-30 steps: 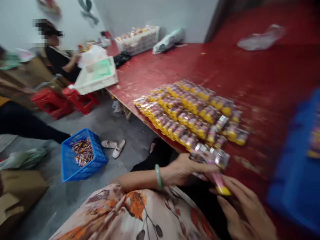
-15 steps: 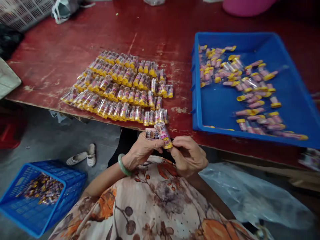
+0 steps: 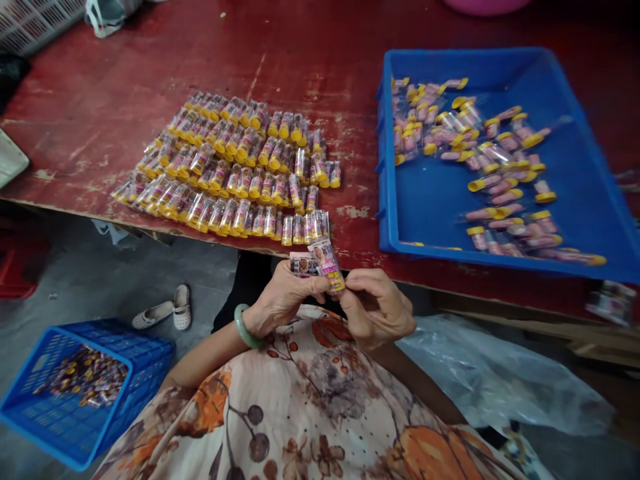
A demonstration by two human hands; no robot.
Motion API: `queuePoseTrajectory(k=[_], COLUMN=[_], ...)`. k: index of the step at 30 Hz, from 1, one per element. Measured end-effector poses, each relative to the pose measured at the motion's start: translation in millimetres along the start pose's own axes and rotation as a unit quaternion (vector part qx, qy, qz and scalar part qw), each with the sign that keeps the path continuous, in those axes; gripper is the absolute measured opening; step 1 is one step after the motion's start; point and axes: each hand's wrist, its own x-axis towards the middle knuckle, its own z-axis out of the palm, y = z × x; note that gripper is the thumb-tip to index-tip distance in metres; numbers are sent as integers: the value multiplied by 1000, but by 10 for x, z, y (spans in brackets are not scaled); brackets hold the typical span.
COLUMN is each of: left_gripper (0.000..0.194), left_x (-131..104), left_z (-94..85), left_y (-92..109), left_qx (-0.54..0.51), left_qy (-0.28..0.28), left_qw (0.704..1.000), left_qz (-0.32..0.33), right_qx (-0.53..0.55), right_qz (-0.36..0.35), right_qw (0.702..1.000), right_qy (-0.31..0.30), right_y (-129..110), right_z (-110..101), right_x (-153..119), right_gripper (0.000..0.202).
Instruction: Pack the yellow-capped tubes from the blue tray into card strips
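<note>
My left hand (image 3: 280, 293), with a pale green bangle on the wrist, grips a small clear tube (image 3: 327, 263) with a printed label and a yellow end. The tube is tilted, its yellow end toward me. Beside it, a stack of printed labels (image 3: 301, 265) juts out above the same hand's fingers. At the tube's lower end, my right hand (image 3: 380, 310) is closed, thumb and forefinger pinching its edge. Just beyond my hands, rows of labelled tubes with yellow ends (image 3: 240, 180) lie on the red table (image 3: 350, 87).
A blue tray (image 3: 425, 200) on the right holds scattered pink tubes with yellow ends. On the floor at lower left, a blue basket (image 3: 150, 353) contains many labelled tubes, near white clogs (image 3: 183, 308). Clear plastic sheeting (image 3: 505, 373) lies below the table at right.
The view has shifted slightly, so the table and tray appear a little higher and further left. Both hands keep nearly the same hold on the tube.
</note>
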Motion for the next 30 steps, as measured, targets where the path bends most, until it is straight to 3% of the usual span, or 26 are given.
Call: queuePoseTrajectory(k=[13,21,24,27,30], left_gripper=[34,44,49,48,47], left_x=[-13,-22,-53,-136,-250], left_z=[-36,5,-6,-140,-489], left_y=[-25,-37,-1,145,528], left_qx=[13,-4,4,36,102], left_qy=[-35,-11,10,44,130], left_qw=[999,1000,999,998,981], left_qz=[1,-27,-31,-7,99], right_qx=[-10,14,7,2,-17], right_qz=[1,14,18,-6,-23], right_qw=[1000,1000,1000,997,994], right_qy=[-6,-1,-24,-75,-104], right_y=[72,49,83,84,99], right_z=[-45,-49,-34,-38,-76], right_x=[-59,-110,-116,-84,-58], right_gripper=[14,17,15,17,16])
